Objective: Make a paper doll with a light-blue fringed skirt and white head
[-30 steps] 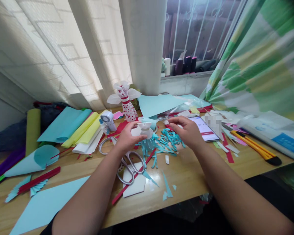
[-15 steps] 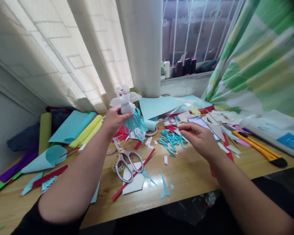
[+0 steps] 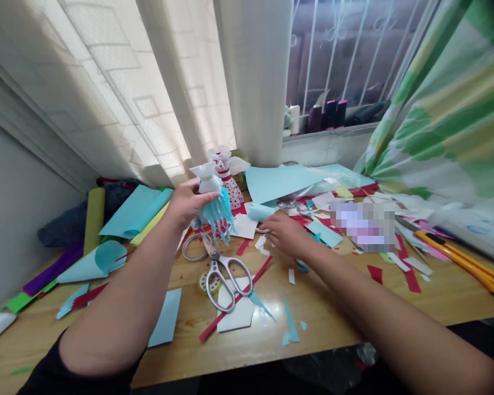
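Note:
My left hand [image 3: 191, 200] is closed around a small white paper figure [image 3: 209, 184] with a fringe of blue paper strips [image 3: 217, 216] hanging from it, held above the table. Behind it stands another paper figure in a white dress with red dots [image 3: 232, 189]. My right hand [image 3: 285, 233] is low over the table, its bent fingers at a pale ring-shaped tape roll [image 3: 263, 230], seemingly pinching its edge. Just beyond the fingertips lies a light-blue paper roll [image 3: 260, 212]. Scissors [image 3: 226, 274] rest, slightly spread, on white card [image 3: 234, 323] in front of my left hand.
Another tape ring [image 3: 195, 248] lies by the scissors' blades. Rolled coloured papers [image 3: 135, 211] are at the left. Paper scraps, a blurred-out phone [image 3: 362, 225] and a yellow utility knife [image 3: 460, 255] are at the right. Curtains [image 3: 255, 82] hang behind the table.
My right hand has moved left, from over the blue scraps to the tape ring. The held figure has dropped slightly, showing the dotted figure behind. The view has shifted left.

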Demonstrator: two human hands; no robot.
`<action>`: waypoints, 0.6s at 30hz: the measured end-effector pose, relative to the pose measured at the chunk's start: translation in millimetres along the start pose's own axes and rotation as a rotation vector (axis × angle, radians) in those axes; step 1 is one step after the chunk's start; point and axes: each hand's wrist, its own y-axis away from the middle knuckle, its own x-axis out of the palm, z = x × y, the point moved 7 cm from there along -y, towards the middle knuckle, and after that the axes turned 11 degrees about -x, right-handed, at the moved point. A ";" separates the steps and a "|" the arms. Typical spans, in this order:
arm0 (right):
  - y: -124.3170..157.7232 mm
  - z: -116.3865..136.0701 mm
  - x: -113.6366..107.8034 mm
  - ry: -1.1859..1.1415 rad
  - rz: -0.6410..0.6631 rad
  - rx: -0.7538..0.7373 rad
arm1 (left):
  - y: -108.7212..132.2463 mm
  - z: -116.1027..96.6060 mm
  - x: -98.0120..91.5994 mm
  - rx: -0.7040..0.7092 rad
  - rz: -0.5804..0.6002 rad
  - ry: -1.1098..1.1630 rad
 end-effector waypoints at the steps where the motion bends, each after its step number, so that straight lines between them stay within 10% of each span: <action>1: -12.3 3.8 13.0 0.031 0.038 -0.036 | -0.6 2.5 0.6 -0.005 0.005 0.003; 9: -72.5 18.3 88.6 0.217 0.280 -0.210 | -8.6 10.6 1.9 -0.011 0.045 0.000; 18: -39.9 -43.7 64.9 0.242 0.398 -0.111 | -14.7 32.4 20.7 -0.075 0.089 -0.010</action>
